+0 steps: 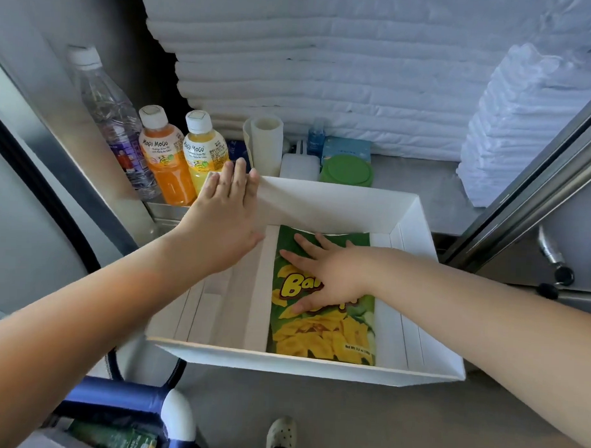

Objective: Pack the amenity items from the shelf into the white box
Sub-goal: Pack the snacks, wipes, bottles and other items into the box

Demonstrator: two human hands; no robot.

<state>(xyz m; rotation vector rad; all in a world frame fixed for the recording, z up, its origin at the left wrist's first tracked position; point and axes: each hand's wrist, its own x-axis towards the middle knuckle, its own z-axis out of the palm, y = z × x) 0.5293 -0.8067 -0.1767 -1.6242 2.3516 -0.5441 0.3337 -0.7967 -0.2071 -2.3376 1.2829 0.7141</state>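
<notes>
Head: white box (open-topped, rectangular)

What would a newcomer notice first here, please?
A green banana chip bag lies flat inside the white cardboard box, with the right hand resting on it. The left hand touches the box's far corner, near an orange juice bottle and a yellow juice bottle on the shelf.

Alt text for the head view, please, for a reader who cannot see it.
A right hand presses a banana chip bag flat inside the white box, while the left hand touches the box's far corner. Juice bottles stand on the shelf behind.
</notes>
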